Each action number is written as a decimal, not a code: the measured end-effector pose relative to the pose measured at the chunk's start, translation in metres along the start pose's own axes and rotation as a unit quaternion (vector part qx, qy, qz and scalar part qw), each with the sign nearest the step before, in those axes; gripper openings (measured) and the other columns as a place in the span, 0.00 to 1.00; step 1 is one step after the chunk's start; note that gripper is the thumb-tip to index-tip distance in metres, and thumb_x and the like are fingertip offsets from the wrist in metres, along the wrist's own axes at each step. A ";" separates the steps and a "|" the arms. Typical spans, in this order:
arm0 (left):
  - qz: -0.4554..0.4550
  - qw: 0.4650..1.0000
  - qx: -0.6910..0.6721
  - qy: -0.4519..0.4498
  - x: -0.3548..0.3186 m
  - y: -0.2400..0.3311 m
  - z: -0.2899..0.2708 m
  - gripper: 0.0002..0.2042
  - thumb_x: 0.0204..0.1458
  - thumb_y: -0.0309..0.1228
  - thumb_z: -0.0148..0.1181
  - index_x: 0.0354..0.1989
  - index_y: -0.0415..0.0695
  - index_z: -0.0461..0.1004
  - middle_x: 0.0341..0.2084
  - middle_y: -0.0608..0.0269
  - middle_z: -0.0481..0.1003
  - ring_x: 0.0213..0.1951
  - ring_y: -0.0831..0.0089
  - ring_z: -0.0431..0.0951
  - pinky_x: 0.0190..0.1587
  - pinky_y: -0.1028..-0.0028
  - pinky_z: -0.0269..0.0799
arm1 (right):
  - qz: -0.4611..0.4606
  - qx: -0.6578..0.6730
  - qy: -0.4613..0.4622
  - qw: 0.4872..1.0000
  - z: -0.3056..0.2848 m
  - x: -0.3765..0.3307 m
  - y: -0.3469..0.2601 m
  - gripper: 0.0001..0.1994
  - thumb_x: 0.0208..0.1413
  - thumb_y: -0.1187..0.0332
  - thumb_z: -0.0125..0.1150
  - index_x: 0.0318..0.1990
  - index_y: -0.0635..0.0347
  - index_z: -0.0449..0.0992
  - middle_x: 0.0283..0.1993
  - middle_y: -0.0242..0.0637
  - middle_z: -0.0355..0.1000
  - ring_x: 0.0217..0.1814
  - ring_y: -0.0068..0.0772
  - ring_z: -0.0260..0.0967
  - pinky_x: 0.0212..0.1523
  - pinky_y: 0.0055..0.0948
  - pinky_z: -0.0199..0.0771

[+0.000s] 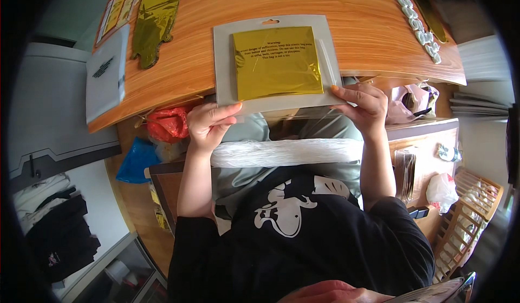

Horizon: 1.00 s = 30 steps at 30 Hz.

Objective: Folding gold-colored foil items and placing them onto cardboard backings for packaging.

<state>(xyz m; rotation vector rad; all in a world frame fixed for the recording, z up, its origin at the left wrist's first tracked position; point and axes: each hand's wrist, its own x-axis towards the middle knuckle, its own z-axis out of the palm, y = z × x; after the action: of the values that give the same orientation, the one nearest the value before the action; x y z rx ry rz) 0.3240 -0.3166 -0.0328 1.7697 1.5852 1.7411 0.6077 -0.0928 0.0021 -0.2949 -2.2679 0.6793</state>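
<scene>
A flat pack with a pale grey card (225, 48) and a hang slot at its top is held up at the table's near edge. On the card lies a folded gold foil sheet (279, 73) with dark print, and a thin clear straw (326, 62) sits along its right side. My left hand (208, 123) pinches the pack's lower left corner. At the lower right corner, my right hand (364, 105) grips it between thumb and fingers. Across my lap, below both hands, stretches a thick bundle of white string (287, 153).
On the wooden table (200, 43), gold foil (157, 18) and a stack of clear plastic bags (105, 78) lie left. A row of white ribbon loops (417, 24) lies right. Red (169, 124) and blue bags (134, 162) sit lower left; a slatted wooden rack (468, 222) stands right.
</scene>
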 end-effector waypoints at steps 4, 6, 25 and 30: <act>-0.019 0.999 0.033 0.032 -0.009 -0.002 0.000 0.13 0.54 0.30 0.70 0.47 0.41 0.84 0.27 0.62 0.82 0.22 0.77 0.75 0.28 0.80 0.68 | 0.070 0.022 -0.062 0.995 -0.008 0.006 -0.018 0.20 0.47 0.62 0.78 0.47 0.60 0.85 0.37 0.41 0.82 0.36 0.35 0.80 0.35 0.26 0.77; -0.006 0.998 0.045 0.040 -0.012 -0.003 0.001 0.13 0.55 0.29 0.70 0.48 0.40 0.83 0.26 0.62 0.81 0.22 0.77 0.74 0.27 0.79 0.67 | 0.083 0.017 -0.077 0.993 -0.011 0.004 -0.019 0.19 0.50 0.63 0.76 0.49 0.60 0.85 0.38 0.42 0.82 0.38 0.34 0.80 0.37 0.26 0.77; -0.076 0.992 -0.092 0.039 -0.002 0.003 -0.001 0.09 0.60 0.27 0.65 0.45 0.35 0.82 0.33 0.58 0.83 0.28 0.67 0.85 0.35 0.75 0.81 | 0.303 0.345 0.107 0.882 0.014 -0.026 -0.022 0.06 0.56 0.76 0.72 0.39 0.67 0.84 0.40 0.40 0.83 0.43 0.23 0.79 0.47 0.23 0.77; -0.193 0.960 -0.175 0.107 -0.006 0.016 0.012 0.08 0.60 0.25 0.64 0.45 0.36 0.82 0.36 0.58 0.83 0.31 0.68 0.85 0.38 0.71 0.84 | 0.340 0.343 0.136 0.865 0.020 -0.027 -0.020 0.04 0.57 0.75 0.72 0.38 0.66 0.83 0.39 0.37 0.83 0.41 0.20 0.77 0.45 0.20 0.76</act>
<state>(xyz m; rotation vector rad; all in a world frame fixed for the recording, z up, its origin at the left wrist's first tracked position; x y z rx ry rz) 0.3441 -0.3218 -0.0280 1.0604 1.4589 1.9087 0.6124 -0.1277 -0.0145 -0.7851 -1.4849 1.6325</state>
